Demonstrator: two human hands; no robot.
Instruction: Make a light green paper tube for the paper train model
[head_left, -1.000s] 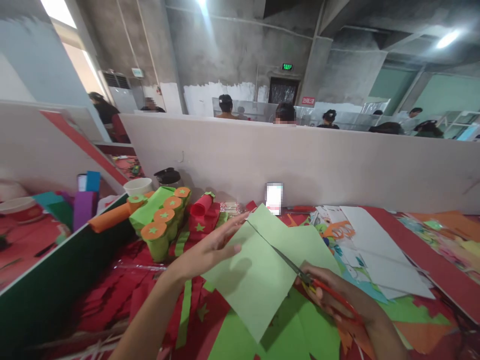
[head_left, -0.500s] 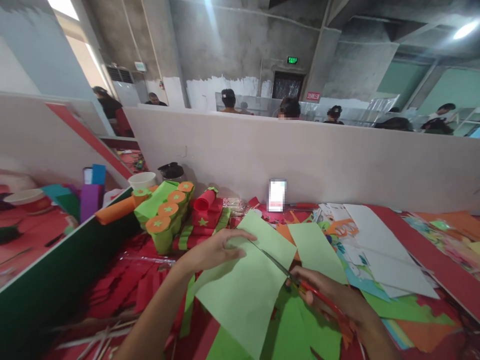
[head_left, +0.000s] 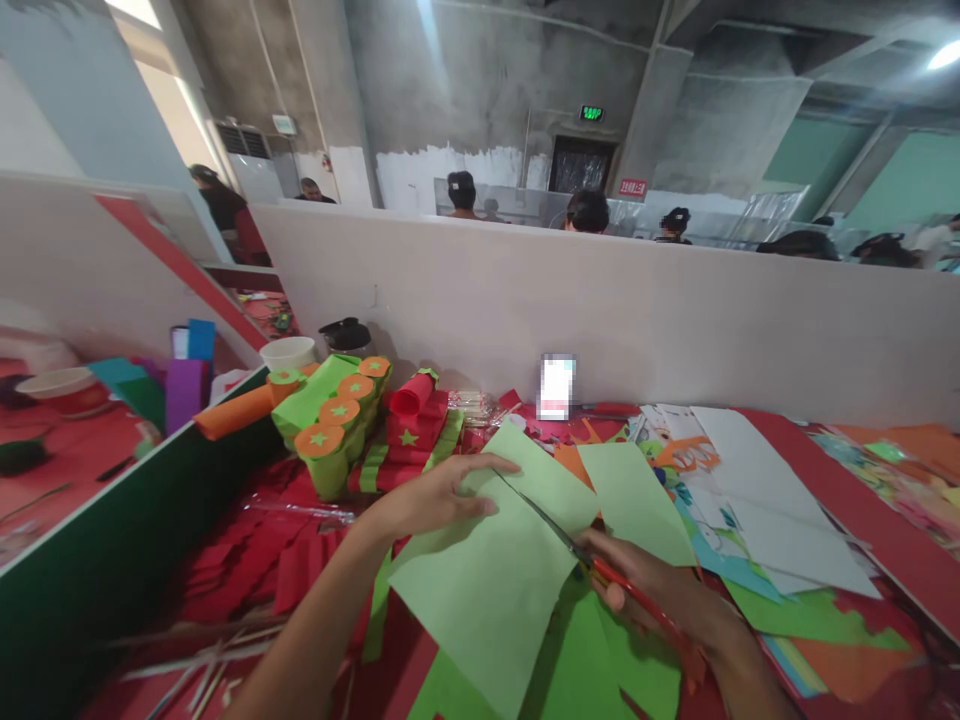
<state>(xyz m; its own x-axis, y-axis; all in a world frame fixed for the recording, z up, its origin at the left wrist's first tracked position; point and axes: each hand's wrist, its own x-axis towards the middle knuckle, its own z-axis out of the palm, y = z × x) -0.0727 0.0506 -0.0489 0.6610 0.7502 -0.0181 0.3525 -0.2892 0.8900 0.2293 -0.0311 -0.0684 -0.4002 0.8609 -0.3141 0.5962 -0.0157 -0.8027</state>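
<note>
My left hand (head_left: 439, 492) holds the top edge of a light green paper sheet (head_left: 487, 585), fingers pinched over it. My right hand (head_left: 649, 590) grips red-handled scissors (head_left: 600, 568) whose blades sit in a cut running up through the sheet. A cut-off light green piece (head_left: 634, 500) lies to the right on the table.
A green and orange paper tank model (head_left: 326, 420) and a red rolled model (head_left: 412, 415) stand at the back left. White sheets (head_left: 757, 490) and coloured scraps cover the red table (head_left: 247, 560). A beige partition (head_left: 637, 310) runs behind; other people sit beyond it. A green divider (head_left: 112, 540) is at left.
The right part of the green sheet has come away and lies flat on the table. Both hands and the sheet have shifted slightly down and left; the scissors have advanced along the cut.
</note>
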